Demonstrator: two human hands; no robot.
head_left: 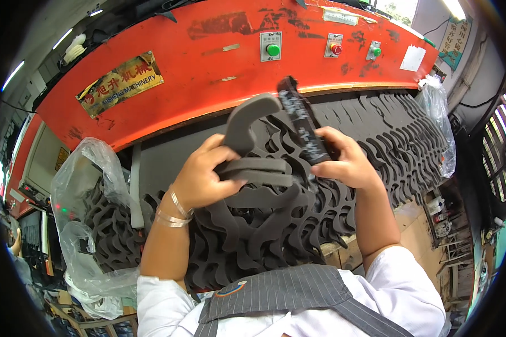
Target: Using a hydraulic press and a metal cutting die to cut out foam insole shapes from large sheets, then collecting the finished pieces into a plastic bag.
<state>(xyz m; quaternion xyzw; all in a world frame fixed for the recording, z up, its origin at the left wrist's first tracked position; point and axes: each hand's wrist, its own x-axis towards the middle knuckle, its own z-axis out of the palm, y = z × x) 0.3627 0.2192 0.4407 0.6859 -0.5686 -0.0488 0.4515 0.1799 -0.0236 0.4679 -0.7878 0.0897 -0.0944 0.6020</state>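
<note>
Nearest the lens we see a grey pinstriped apron (pixel 275 295) worn over white sleeves (pixel 402 292), with both forearms rising from the lower edge. Our left hand (pixel 199 177), two metal bangles (pixel 174 210) at its wrist, is closed around a small stack of curved dark-grey foam pieces (pixel 253 171); the fingers wrap the stack's left end, and one hooked piece (pixel 244 121) stands up above the hand. Our right hand (pixel 346 163) is clamped on a narrow black cutting die (pixel 302 123) (a long bar with pale scribbled marks along its face, which we do not transcribe), held tilted so that its upper end points up and to the left. The die's lower part lies just beside the right end of the foam stack, and the two appear to touch.

Beneath both hands lies a large foam sheet (pixel 376 140) riddled with wavy cut-outs, spread over the bed of an orange press (pixel 219 62) and hanging over its near edge. On the press front we note a brass nameplate (pixel 121 83), a green push-button (pixel 272 49), a red push-button (pixel 335 48) and a smaller green button (pixel 376 51). Clear plastic bags (pixel 81 185) sit at the left, and another (pixel 438 112) at the sheet's right end. Part of another person (pixel 18 247) shows at the far left edge.
</note>
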